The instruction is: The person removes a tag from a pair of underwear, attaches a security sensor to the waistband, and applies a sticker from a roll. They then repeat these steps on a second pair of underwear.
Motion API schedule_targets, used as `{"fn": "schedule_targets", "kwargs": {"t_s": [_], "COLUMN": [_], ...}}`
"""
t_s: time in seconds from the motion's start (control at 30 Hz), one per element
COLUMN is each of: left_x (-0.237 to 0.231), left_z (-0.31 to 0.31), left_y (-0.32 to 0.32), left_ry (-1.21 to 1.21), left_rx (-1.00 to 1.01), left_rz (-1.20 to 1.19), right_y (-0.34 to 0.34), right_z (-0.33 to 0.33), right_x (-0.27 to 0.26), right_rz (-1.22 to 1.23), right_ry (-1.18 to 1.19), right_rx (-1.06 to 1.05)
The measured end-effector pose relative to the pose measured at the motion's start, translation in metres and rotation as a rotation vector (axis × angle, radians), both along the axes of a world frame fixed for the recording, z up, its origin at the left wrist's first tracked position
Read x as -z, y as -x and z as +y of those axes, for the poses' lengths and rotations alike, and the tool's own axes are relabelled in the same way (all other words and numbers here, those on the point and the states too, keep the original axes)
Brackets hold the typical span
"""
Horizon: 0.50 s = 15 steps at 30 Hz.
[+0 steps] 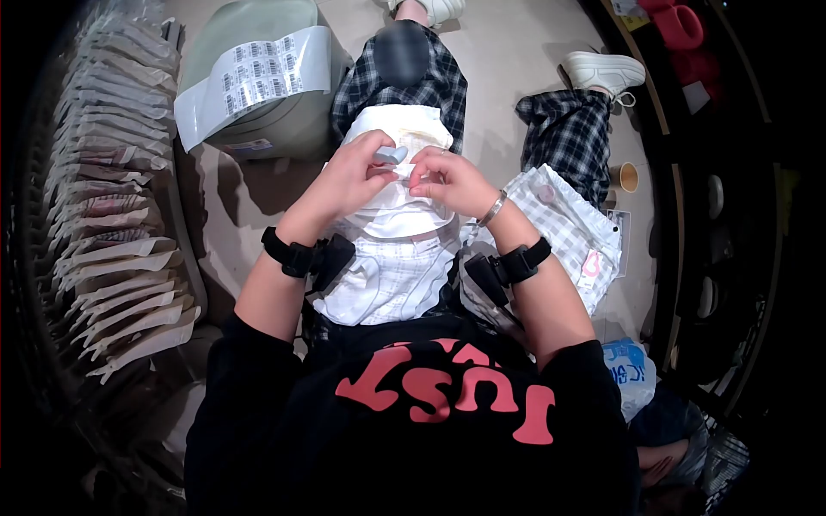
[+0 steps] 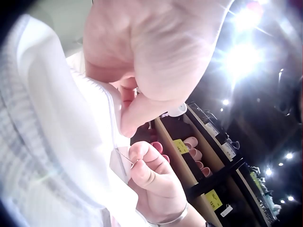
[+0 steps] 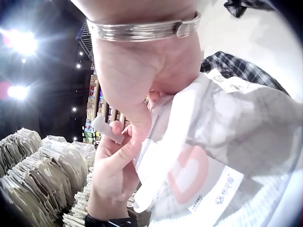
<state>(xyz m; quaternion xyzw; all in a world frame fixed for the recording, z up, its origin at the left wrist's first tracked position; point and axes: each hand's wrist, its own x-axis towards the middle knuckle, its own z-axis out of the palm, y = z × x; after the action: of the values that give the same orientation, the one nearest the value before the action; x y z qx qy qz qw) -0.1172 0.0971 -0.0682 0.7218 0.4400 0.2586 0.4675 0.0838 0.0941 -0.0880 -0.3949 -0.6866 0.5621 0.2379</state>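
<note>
The white cloth (image 1: 379, 279) lies over one leg (image 1: 443, 82); work on it looks underway, unfinished. The left hand (image 1: 354, 174) pinches a pale strip (image 1: 390, 156); the right hand's (image 1: 460, 181) grip pinches a thin strand (image 2: 124, 157).

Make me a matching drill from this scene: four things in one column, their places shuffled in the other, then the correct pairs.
Things
1. Barcode label sheet
2. Silver bangle
3. Small grey piece
4. White plaid fabric item

Places
A. On the person's lap
B. Around the right wrist
C. Draped over the grey-green bin
D. In the left hand

Pairs: 1-C, 2-B, 3-D, 4-A
</note>
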Motion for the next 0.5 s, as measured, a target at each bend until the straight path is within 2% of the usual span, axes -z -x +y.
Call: {"fn": "schedule_targets", "kwargs": {"t_s": [0.5], "left_x": [-0.0021], "left_z": [0.0010], "left_y": [-0.0020], "left_ry": [-0.033], "left_rx": [0.024], "left_rz": [-0.012], "right_y": [0.0006], "right_z": [-0.0009], "right_x": [-0.0001], "right_rz": [0.028], "right_ry": [0.019], "right_rx": [0.027]}}
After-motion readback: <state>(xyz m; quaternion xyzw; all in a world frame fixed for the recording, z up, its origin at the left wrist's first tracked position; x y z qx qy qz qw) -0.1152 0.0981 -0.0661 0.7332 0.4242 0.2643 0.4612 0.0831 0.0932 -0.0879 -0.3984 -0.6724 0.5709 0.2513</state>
